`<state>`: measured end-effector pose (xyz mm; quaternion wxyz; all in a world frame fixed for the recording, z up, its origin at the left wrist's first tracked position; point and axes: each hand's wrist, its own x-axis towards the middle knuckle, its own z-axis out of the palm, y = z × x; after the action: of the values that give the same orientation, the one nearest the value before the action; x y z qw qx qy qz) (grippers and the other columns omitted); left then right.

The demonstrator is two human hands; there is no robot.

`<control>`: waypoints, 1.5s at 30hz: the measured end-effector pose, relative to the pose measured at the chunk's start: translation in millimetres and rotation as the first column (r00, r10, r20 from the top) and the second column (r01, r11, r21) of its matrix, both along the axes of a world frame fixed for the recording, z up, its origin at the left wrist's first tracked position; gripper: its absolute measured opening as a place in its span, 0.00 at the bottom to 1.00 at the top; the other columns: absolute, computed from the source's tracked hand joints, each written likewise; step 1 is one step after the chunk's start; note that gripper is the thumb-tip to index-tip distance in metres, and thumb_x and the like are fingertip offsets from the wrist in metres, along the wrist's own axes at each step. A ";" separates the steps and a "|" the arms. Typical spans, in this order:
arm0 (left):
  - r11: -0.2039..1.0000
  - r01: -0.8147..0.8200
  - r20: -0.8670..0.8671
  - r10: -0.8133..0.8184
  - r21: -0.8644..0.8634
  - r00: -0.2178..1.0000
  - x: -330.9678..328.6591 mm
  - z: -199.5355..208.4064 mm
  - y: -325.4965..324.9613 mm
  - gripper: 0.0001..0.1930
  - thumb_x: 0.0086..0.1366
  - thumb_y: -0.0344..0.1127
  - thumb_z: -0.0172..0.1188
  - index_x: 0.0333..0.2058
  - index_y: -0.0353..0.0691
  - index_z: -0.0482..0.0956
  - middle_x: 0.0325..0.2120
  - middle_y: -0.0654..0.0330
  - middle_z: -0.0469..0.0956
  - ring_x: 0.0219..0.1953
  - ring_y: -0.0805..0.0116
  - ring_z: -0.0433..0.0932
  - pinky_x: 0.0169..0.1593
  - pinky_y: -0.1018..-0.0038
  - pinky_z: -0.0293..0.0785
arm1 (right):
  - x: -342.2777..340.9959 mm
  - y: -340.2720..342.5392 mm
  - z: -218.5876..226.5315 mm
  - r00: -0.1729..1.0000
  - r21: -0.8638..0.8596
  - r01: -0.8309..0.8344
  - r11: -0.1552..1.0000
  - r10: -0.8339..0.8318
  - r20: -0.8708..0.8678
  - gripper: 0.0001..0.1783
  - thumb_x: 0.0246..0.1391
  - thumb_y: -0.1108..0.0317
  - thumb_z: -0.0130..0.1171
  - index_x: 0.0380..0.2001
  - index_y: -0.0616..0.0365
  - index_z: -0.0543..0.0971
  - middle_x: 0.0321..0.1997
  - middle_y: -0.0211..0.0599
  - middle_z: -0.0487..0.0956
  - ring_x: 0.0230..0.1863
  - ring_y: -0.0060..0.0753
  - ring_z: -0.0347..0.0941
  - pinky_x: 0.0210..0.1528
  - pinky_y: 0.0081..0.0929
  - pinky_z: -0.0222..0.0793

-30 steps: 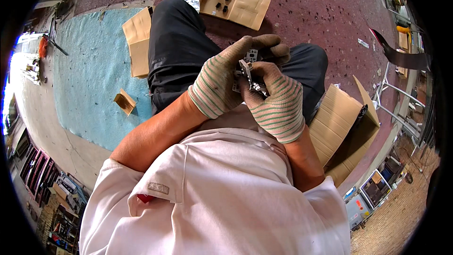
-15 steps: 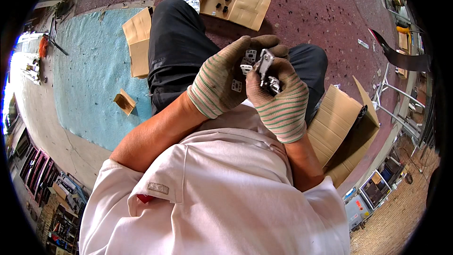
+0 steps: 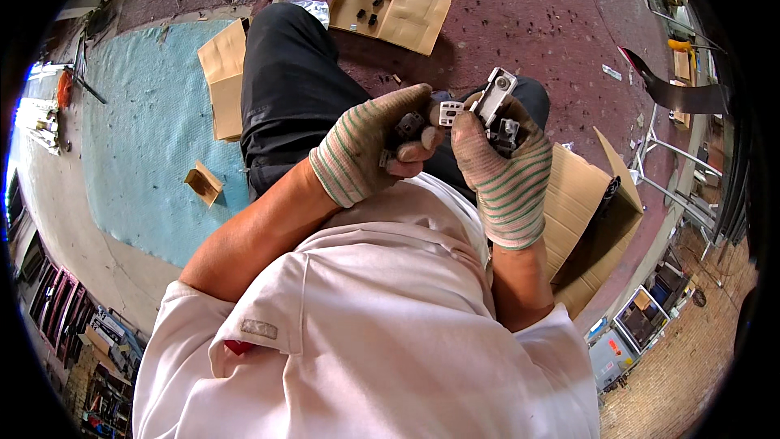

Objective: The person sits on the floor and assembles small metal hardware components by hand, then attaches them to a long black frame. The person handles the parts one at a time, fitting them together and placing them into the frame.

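Observation:
Both my hands wear striped, dark-palmed work gloves and are raised over my lap. My left hand (image 3: 366,146) is curled, with small dark grey metal pieces (image 3: 409,124) in its palm. A small whitish plate with slots (image 3: 451,113) sits between its fingertips and my right thumb; which hand bears it is hard to tell. In my right hand (image 3: 508,175) a long silver metal bracket with a round fitting at its end (image 3: 494,96) points up and away. Another shiny metal piece (image 3: 508,133) rests against the fingers of that hand.
An open cardboard box (image 3: 417,16) with a few small black pieces lies beyond my knees on the red floor. A larger open carton (image 3: 573,203) stands by my right leg. Cardboard (image 3: 223,73) and a small folded box (image 3: 203,184) lie on the blue mat (image 3: 138,130) at left.
My right hand has moved rightward, away from the left. The whitish plate has come out of the left palm to between the hands. My left fingers have curled inward over the pieces.

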<state>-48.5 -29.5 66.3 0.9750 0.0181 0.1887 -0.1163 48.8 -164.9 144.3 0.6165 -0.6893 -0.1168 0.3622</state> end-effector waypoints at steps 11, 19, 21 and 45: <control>0.992 0.114 0.112 -0.106 -0.061 0.988 -6.2 4.2 2.6 0.25 0.77 0.53 0.43 0.39 0.33 0.76 0.18 0.57 0.73 0.12 0.78 0.61 0.12 0.85 0.57 | 3.3 -0.3 -4.9 0.993 -0.040 -0.097 0.994 0.099 0.061 0.08 0.56 0.72 0.66 0.38 0.62 0.78 0.29 0.31 0.84 0.30 0.16 0.79 0.35 0.18 0.77; 0.986 0.108 0.167 -0.087 -0.123 0.982 -10.1 3.4 2.8 0.24 0.76 0.52 0.46 0.40 0.32 0.76 0.18 0.58 0.72 0.14 0.79 0.62 0.12 0.85 0.56 | 6.4 -4.5 -11.6 0.941 -0.082 -0.181 0.980 0.197 0.277 0.10 0.55 0.72 0.67 0.38 0.62 0.78 0.28 0.31 0.84 0.30 0.15 0.80 0.33 0.18 0.77; 0.989 0.116 0.169 -0.099 -0.097 0.981 -11.2 2.4 3.0 0.23 0.76 0.52 0.48 0.39 0.33 0.76 0.19 0.60 0.73 0.14 0.80 0.61 0.13 0.85 0.56 | 6.1 -4.4 -12.8 0.944 -0.065 -0.179 0.982 0.190 0.269 0.10 0.55 0.71 0.67 0.38 0.61 0.78 0.28 0.30 0.84 0.30 0.14 0.79 0.33 0.18 0.77; 0.894 -0.074 0.054 0.056 0.442 0.997 -6.1 11.7 2.4 0.14 0.73 0.46 0.59 0.35 0.40 0.75 0.19 0.70 0.67 0.16 0.86 0.60 0.19 0.85 0.54 | 1.9 -12.8 -10.3 0.961 -0.203 -0.136 0.970 0.179 0.212 0.08 0.58 0.69 0.67 0.37 0.62 0.81 0.26 0.24 0.78 0.26 0.11 0.71 0.29 0.17 0.70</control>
<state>-54.6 -27.1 78.0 0.9521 0.2355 0.1913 -0.0372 50.7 -177.8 134.0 0.5009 -0.7694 -0.2075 0.3377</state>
